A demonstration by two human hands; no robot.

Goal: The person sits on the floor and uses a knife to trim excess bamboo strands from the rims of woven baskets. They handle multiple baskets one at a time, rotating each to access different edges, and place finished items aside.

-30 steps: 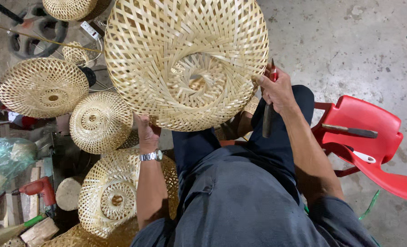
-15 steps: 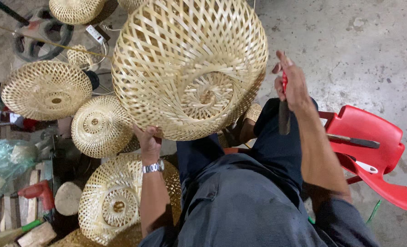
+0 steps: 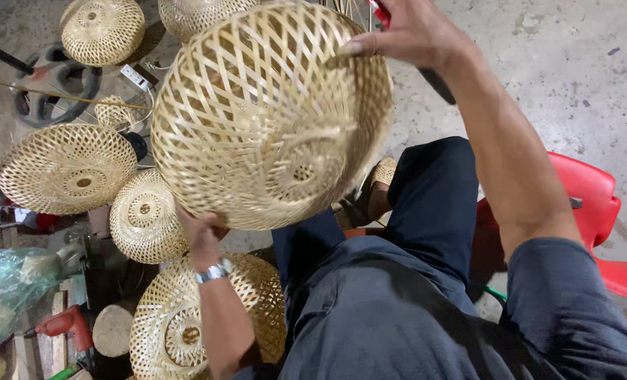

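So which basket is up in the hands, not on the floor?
The biggest basket: left hand grips its lower rim, right hand touches its top. The others lie on the floor.

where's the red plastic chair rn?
Head view, right edge: the red plastic chair stands on the concrete floor beside the person's right leg, below the raised right arm.

Seven woven baskets point(image 3: 271, 116) (one held), one red chair point(image 3: 595, 211)
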